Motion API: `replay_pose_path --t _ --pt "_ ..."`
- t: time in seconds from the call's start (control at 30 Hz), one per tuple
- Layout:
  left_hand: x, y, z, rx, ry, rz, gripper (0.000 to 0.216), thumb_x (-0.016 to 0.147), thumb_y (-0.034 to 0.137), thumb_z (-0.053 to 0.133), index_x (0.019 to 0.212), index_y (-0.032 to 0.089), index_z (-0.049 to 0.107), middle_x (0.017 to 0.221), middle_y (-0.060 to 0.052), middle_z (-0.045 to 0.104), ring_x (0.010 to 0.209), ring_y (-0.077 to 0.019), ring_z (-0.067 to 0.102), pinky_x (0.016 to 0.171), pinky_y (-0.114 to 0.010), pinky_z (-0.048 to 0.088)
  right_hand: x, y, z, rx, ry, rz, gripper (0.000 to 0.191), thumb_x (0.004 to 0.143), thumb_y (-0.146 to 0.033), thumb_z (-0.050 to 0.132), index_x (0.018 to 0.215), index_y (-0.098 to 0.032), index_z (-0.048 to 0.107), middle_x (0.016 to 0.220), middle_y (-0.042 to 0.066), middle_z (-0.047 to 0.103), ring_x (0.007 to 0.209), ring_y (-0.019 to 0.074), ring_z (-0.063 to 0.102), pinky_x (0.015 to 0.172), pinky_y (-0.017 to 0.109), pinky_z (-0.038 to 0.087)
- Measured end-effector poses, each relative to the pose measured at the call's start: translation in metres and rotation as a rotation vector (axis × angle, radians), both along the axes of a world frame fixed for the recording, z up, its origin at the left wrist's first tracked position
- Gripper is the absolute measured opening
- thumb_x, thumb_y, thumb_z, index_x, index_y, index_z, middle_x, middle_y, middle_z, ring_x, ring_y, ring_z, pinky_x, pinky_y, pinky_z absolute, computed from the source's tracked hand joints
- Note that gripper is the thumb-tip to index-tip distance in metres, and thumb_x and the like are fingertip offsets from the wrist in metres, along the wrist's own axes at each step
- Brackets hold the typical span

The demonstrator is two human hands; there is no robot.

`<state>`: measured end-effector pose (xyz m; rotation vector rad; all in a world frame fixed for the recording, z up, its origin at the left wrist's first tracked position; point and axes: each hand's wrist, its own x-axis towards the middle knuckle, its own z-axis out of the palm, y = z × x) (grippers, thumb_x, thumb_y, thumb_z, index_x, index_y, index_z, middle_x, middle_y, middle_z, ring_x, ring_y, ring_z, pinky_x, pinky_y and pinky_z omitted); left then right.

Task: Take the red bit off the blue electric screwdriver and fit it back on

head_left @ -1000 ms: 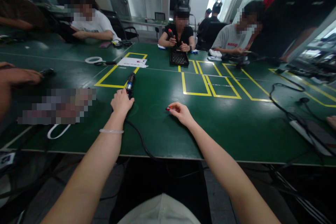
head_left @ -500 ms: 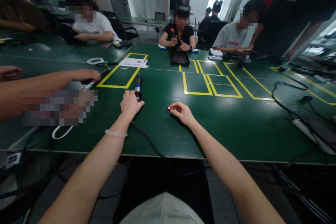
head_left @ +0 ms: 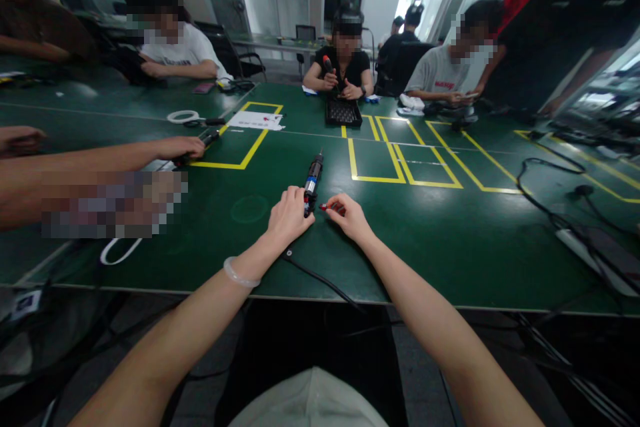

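Observation:
In the head view, my left hand [head_left: 291, 219] is closed around a corded electric screwdriver [head_left: 313, 175], black with a silver and blue band. Its thin bit points away from me, towards the far side of the table. A black cord [head_left: 325, 280] runs back from beneath that hand to the table's front edge. Just to the right, my right hand [head_left: 349, 215] pinches a small red piece [head_left: 324, 207] between thumb and fingers; its kind is too small to make out. Only a narrow gap separates the red piece from the screwdriver's body.
Yellow tape outlines [head_left: 377, 180] mark the green table [head_left: 430, 240]. At left, a co-worker's hand [head_left: 187, 147] rests on a dark tool. Across sits a person by a black tray [head_left: 343, 113]. Paper [head_left: 255, 121] lies behind; cables [head_left: 525, 187] and a power strip [head_left: 595, 257] lie at right.
My left hand has brought the screwdriver to the right, close to my right hand, and its cord has shifted too. My right hand has barely moved. The co-worker's hand at left moved slightly right.

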<state>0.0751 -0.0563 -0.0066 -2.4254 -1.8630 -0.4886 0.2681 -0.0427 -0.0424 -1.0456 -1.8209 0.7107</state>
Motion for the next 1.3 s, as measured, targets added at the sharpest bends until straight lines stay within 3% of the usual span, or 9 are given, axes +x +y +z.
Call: replay_pose_path --t 0.33,0.6,0.77,1.03,1.3 --pt "0.012 -0.014 0.002 -0.006 -0.019 -0.102 0.043 0.083 0.031 0.059 0.123 0.018 0.051 0.127 -0.016 0.054 0.113 -0.0308 0.056 0.082 -0.041 0.053 -0.001 -0.003 0.004 0.031 -0.109 0.005 0.004 0.084 -0.017 0.061 0.086 -0.02 0.061 0.085 0.001 0.055 0.07 0.0144 0.051 0.073 0.029 0.045" --pt "0.014 -0.015 0.001 -0.008 -0.034 -0.071 0.046 0.085 0.034 0.06 0.128 0.02 0.049 0.136 -0.017 0.053 0.116 -0.0321 0.056 0.085 -0.042 0.052 -0.007 -0.001 0.005 0.038 -0.136 -0.031 0.005 0.084 -0.016 0.065 0.082 -0.02 0.067 0.083 0.002 0.056 0.072 0.0152 0.053 0.074 0.029 0.045" --pt "0.017 -0.011 0.002 -0.049 0.008 -0.045 0.045 0.092 0.042 0.053 0.129 0.017 0.049 0.121 -0.015 0.06 0.108 -0.0298 0.059 0.084 -0.039 0.051 -0.006 -0.003 0.004 0.067 -0.111 -0.023 0.009 0.089 -0.023 0.064 0.084 -0.019 0.071 0.082 0.003 0.062 0.073 0.0154 0.056 0.073 0.029 0.046" --pt "0.023 -0.003 0.012 -0.106 0.077 0.015 0.054 0.096 0.047 0.048 0.145 0.025 0.04 0.121 -0.014 0.055 0.109 -0.0285 0.057 0.082 -0.036 0.05 -0.004 -0.003 0.004 0.059 -0.038 -0.044 0.015 0.093 -0.025 0.058 0.095 -0.02 0.072 0.091 0.005 0.063 0.082 0.0164 0.06 0.075 0.028 0.048" --pt "-0.008 0.029 0.011 -0.114 0.09 0.066 0.059 0.095 0.05 0.049 0.148 0.025 0.041 0.132 -0.016 0.053 0.114 -0.0324 0.054 0.086 -0.041 0.05 0.001 0.001 -0.001 0.014 -0.031 -0.068 0.015 0.091 -0.023 0.056 0.092 -0.02 0.071 0.092 0.004 0.061 0.078 0.0158 0.059 0.073 0.029 0.048"
